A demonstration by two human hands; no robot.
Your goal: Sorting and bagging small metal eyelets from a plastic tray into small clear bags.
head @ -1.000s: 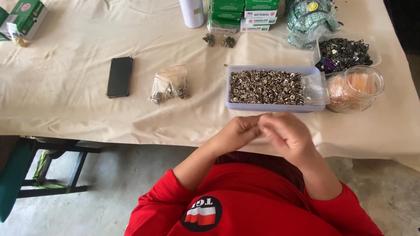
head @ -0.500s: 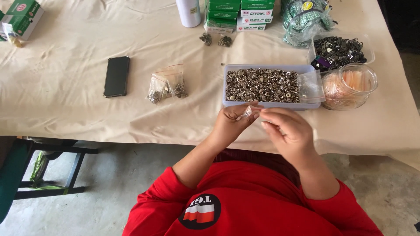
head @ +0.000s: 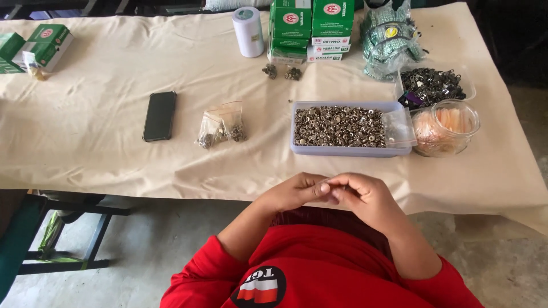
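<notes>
My left hand [head: 297,191] and my right hand [head: 365,197] meet at the table's near edge, fingertips pinched together on a small metal piece that is mostly hidden between them. Just beyond them stands a pale blue tray [head: 348,151] filled with several small silver metal rings. Two small clear bags of metal parts [head: 221,126] lie to the left of the tray. I wear a red shirt.
A black phone [head: 159,115] lies left of the bags. A round clear tub [head: 448,126], a container of dark metal parts [head: 432,85], green boxes [head: 311,28], a white cylinder [head: 249,31] and a bagged bundle [head: 391,37] stand at the back. Beige cloth [head: 103,154] covers the table.
Both hands came back from near the tray toward my body and sank to the table's edge, still pinched together on the small piece.
</notes>
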